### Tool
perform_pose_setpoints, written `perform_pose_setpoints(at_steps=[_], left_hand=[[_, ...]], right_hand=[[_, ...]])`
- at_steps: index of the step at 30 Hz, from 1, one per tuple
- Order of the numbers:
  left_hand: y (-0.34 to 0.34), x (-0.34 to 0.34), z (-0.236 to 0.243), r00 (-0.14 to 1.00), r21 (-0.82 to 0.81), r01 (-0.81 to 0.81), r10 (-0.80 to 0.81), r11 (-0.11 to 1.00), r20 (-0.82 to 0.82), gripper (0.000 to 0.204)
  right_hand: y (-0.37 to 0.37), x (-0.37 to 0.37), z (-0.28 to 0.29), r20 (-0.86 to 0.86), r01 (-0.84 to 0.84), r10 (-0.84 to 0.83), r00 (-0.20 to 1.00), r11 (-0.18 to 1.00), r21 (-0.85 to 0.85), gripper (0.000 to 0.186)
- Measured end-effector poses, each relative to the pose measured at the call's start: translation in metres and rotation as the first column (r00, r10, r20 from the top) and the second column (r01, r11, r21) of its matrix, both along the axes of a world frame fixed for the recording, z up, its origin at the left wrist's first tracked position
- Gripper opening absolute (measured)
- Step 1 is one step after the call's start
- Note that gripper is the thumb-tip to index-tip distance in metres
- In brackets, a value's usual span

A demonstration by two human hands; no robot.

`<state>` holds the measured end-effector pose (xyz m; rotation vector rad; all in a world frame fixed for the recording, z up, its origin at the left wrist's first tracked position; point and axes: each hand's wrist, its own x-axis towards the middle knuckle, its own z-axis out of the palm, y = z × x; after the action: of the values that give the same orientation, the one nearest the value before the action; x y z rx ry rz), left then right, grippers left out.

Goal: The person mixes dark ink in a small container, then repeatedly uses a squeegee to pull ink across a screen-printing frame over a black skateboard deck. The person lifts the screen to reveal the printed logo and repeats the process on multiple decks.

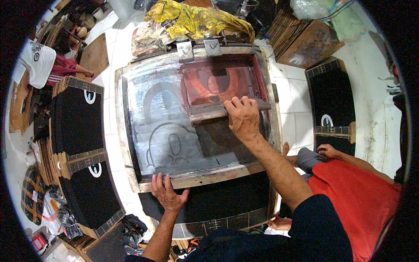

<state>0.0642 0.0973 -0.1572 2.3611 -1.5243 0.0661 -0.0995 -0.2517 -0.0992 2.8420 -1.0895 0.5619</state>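
A wooden-framed printing screen (pixel 205 177) lies flat before me, with grey mesh showing faint eye and curved outline shapes. My right hand (pixel 243 120) is closed over a long squeegee (pixel 205 117), which rests across the mesh at the near edge of a patch of red ink (pixel 209 83). My left hand (pixel 168 194) lies at the frame's near left edge, its fingers spread over the wood and holding nothing else. Black fabric (pixel 222 201) shows beneath the screen's near side. Two metal clamps (pixel 185 51) sit at its far edge.
Stacked boards carrying black printed fabric stand at the left (pixel 78 118) and right (pixel 331 96). Yellow stained cloth (pixel 192 22) is heaped beyond the screen. A person in a red shirt (pixel 349 201) is close at my right. Another person's leg (pixel 65 67) shows at far left.
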Motion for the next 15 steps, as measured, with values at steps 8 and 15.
perform_pose_setpoints(at_steps=[8,15], left_hand=[[-0.001,0.002,0.005,1.000,0.008,-0.008,0.008,1.000,-0.022,0.078],[-0.011,0.036,0.059,0.960,0.075,0.202,-0.182,0.977,-0.211,0.056]], right_hand=[[-0.001,0.002,0.006,0.033,-0.004,0.003,0.999,1.000,0.022,0.017],[-0.015,0.002,0.015,0.086,-0.021,0.016,0.996,0.998,0.061,0.019]])
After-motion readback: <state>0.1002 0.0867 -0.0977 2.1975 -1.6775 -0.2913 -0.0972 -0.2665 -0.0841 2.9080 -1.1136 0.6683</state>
